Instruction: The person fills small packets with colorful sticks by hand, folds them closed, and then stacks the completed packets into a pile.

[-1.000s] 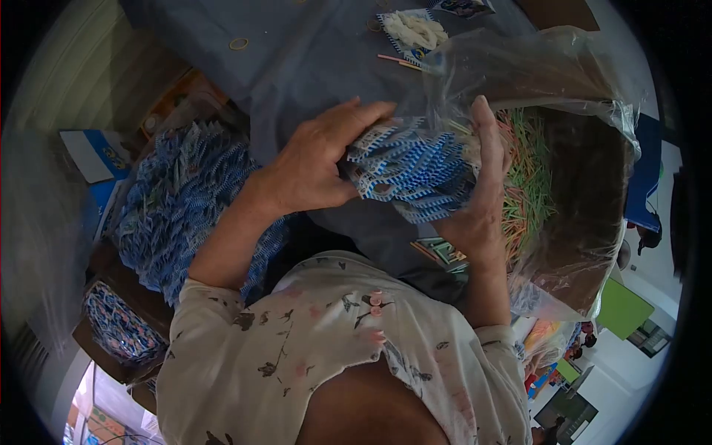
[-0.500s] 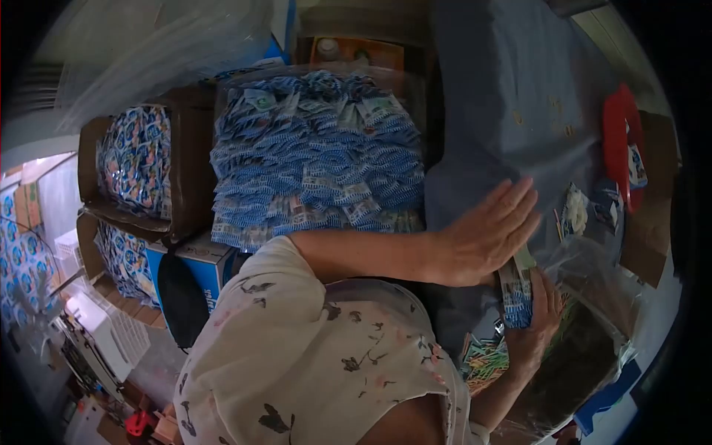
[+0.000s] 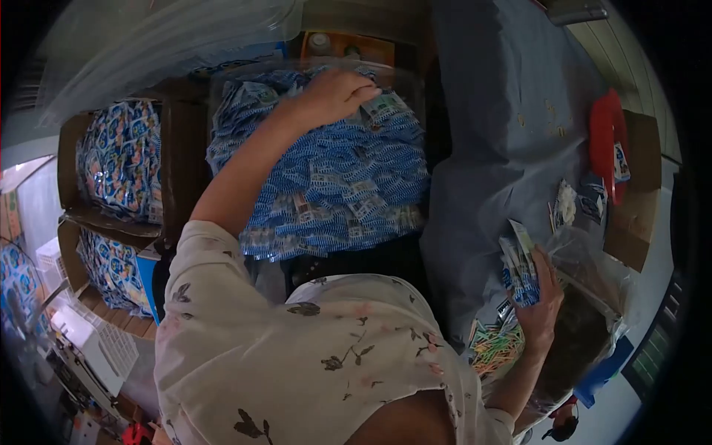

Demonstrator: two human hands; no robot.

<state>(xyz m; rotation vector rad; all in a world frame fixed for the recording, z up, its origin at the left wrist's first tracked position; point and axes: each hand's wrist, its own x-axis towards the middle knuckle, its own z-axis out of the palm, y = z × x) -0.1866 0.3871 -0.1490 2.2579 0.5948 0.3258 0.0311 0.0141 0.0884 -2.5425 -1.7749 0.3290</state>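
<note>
At the right, my right hand (image 3: 543,297) is wrapped round a bundle of small blue-and-white printed packets (image 3: 521,273), held upright over the grey cloth. My left hand (image 3: 337,96) is over the far part of a large pile of similar packets (image 3: 326,178). Its fingers are curled together and point right, close to a packet with a green patch (image 3: 386,106). Whether anything is between those fingers is hidden. Thin coloured sticks (image 3: 497,347) lie in a heap below my right hand.
Grey cloth (image 3: 482,185) covers the surface at right. A red basin (image 3: 607,141) stands beside a cardboard piece (image 3: 638,193). Clear plastic (image 3: 586,267) bunches near my right wrist. Cartons of colourful packets (image 3: 122,163) stand at left.
My left hand has moved from beside the bundle, leftward and up, to the far part of the packet pile. My right hand still holds the bundle, now fanned slightly.
</note>
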